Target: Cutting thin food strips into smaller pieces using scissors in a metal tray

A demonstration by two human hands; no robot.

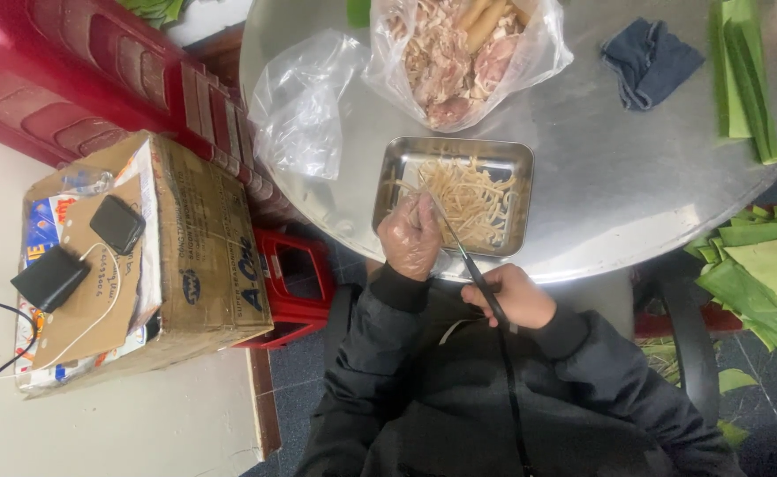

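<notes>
My left hand (411,237), in a thin clear plastic glove, pinches a pale strip of food over the near edge of a square metal tray (397,157). The tray holds a heap of thin pale strips (472,199). My right hand (512,296) grips the handles of black scissors (470,262), whose blades point up toward the piece in my left hand. Both hands sit at the near rim of a round metal table (636,177).
A clear bag of raw meat pieces (463,53) and an empty plastic bag (305,102) lie behind the tray. A dark blue cloth (649,57) and green leaves (746,75) lie at right. A cardboard box (190,256) with small black devices stands at left, red stools beside it.
</notes>
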